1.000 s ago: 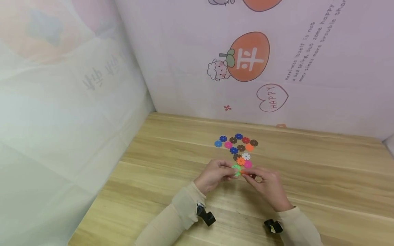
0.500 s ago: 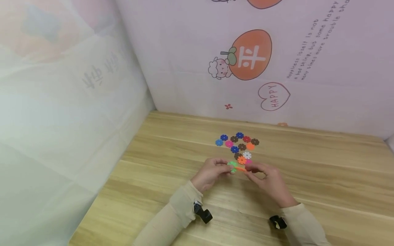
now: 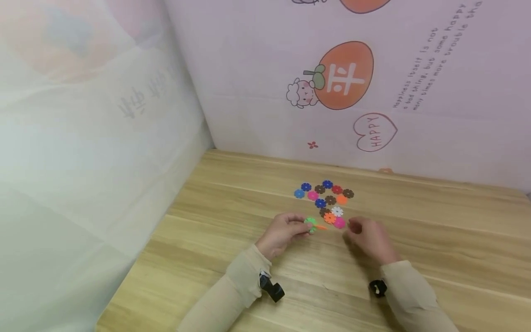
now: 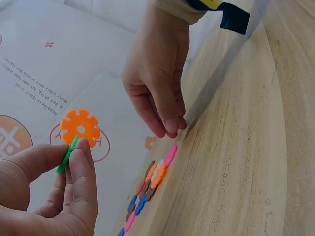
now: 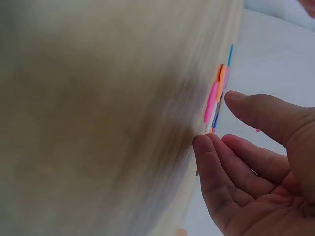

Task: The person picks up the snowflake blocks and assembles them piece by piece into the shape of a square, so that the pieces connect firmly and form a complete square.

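Note:
My left hand (image 3: 285,233) pinches a green notched disc (image 4: 69,153) between thumb and fingers. An orange notched disc (image 4: 80,127) is slotted crosswise onto the green one and sticks out to the right of the fingers. To the right, my right hand (image 3: 372,237) hovers near the pink disc (image 3: 339,222) at the near end of the loose pieces. Nothing is between its fingers; in the right wrist view thumb and fingertips stand apart. An orange disc (image 3: 329,218) and a white disc (image 3: 337,211) lie just beyond the pink one.
Several more flat discs lie farther back on the wooden table (image 3: 232,193), among them a red disc (image 3: 337,189), a light blue disc (image 3: 299,193) and brown ones. A printed cloth wall (image 3: 257,106) rises behind the table, and another cloth stands at the left.
My right hand has let go of the orange disc and moved right, away from the left hand. The joined green and orange discs stay in the left hand, which has shifted slightly left.

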Demonstrator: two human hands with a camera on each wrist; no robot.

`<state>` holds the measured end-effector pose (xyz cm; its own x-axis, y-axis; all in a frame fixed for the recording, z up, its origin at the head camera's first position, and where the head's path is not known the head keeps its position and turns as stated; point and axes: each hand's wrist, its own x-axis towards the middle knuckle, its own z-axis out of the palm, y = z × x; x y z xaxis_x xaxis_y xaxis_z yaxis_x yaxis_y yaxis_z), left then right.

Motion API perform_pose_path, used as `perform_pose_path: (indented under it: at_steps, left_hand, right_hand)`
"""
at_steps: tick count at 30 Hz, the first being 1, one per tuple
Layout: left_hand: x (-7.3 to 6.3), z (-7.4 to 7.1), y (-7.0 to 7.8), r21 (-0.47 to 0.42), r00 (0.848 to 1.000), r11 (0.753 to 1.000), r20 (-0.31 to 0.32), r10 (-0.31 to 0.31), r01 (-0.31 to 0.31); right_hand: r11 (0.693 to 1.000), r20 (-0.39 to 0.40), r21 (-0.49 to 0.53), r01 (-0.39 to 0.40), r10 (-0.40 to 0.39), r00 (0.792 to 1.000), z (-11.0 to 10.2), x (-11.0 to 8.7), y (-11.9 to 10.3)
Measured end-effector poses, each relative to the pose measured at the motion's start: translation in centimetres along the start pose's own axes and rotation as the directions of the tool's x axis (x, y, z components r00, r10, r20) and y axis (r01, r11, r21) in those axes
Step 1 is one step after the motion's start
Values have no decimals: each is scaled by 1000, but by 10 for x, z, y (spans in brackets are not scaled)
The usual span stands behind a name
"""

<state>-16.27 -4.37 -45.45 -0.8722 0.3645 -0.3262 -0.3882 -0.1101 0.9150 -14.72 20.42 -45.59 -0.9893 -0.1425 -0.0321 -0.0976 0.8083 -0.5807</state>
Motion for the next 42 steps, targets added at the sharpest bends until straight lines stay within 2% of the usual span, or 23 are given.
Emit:
perform_pose_path:
  at_steps: [8,14,23,27,30,33,39,42]
  left_hand:
    - [-1,6,-2,-12,1000,1000,21,-8,8]
    - [-1,7,-4,-4,1000,1000,12,-18,18]
    - [1,5,-3,-1,1000,1000,-1,-29,29]
    - [2,4,-3,-3,1000,1000,-5,-31,31]
    - [2,4,-3,-15,999,999,1,-33,33]
    - [2,4,-3,-24,999,999,1,-37,37]
    - [2,5,-5,-38,998,997,-5,-61,61]
    - [3,6,-6,-22,998,998,0,-62,62]
  right_hand:
    - [994,22,-112,-7,10,1000,4,17,0]
    - [990,48,-140,1,5,999,7,22,-1]
    - [997,39,68,25,-28,999,3,8,9]
    - [978,81,200,-62,46,996,0,-2,7]
    - [921,143,343,-186,144,979,-1,-10,3]
    - [829,195,490,-270,197,961,-3,-17,-1]
    - [652,252,683,-329,213,944,-5,-25,-10]
    - [593,262,727,-346,227,938,-5,-27,-15]
